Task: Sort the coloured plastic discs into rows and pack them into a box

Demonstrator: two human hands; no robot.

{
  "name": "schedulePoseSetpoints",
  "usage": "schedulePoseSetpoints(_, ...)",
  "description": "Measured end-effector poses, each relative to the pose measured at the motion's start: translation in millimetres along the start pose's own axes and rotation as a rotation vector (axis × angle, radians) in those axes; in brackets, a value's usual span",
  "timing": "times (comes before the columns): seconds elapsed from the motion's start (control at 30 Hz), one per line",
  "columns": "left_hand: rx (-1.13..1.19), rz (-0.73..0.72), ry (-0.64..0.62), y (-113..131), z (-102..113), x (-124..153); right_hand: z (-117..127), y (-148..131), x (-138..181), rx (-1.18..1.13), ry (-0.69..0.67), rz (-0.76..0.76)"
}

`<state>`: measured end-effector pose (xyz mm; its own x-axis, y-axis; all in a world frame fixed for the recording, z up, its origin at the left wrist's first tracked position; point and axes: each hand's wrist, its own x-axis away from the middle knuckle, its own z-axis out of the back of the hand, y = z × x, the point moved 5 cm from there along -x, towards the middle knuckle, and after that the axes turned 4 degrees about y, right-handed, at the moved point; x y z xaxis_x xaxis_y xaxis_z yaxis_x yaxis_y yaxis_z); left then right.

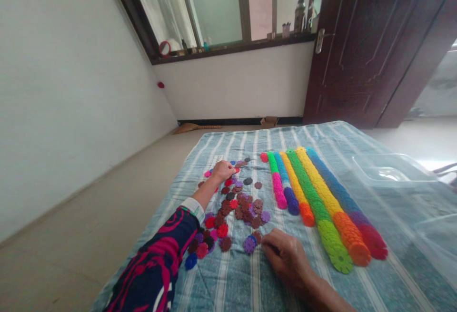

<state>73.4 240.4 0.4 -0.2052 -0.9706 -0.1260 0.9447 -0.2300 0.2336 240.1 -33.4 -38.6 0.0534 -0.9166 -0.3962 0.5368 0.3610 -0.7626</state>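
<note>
My left hand (223, 170) reaches to the far part of a loose spread of notched plastic discs, its fingers pinched at a red disc (236, 170). Brown discs (244, 207) lie heaped in the middle, mixed with purple, red and black ones. Closer to me, my right hand (285, 254) rests curled over the cloth, fingertips together; whatever they hold, if anything, is hidden. Just left of it lies a purple disc (249, 245), partly over a blue one. To the right, discs overlap in long coloured rows, among them a green row (309, 183) and a yellow-orange row (323, 193).
A striped blue-grey cloth (232, 143) covers the table. Clear plastic containers, one a shallow box (392, 169), stand at the right. Beyond are a window sill (235, 45) with small items and a dark door (360, 50). A wall runs along the left.
</note>
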Motion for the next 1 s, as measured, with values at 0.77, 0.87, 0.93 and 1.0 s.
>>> schedulePoseSetpoints(0.77, 0.296, 0.107, 0.063, 1, 9, -11, -1, 0, -2, 0.041, 0.006, 0.02)
schedulePoseSetpoints(0.87, 0.34, 0.059, 0.062, 21, 7, -19, 0, -1, -2, 0.019, -0.001, 0.02)
schedulePoseSetpoints(0.93, 0.36, 0.023, 0.053, 38, 0, -25, 0, -1, -2, 0.004, -0.007, 0.011)
schedulePoseSetpoints(1.0, 0.371, -0.01, 0.045, 56, -8, -33, -1, -1, -2, 0.004, -0.009, 0.004)
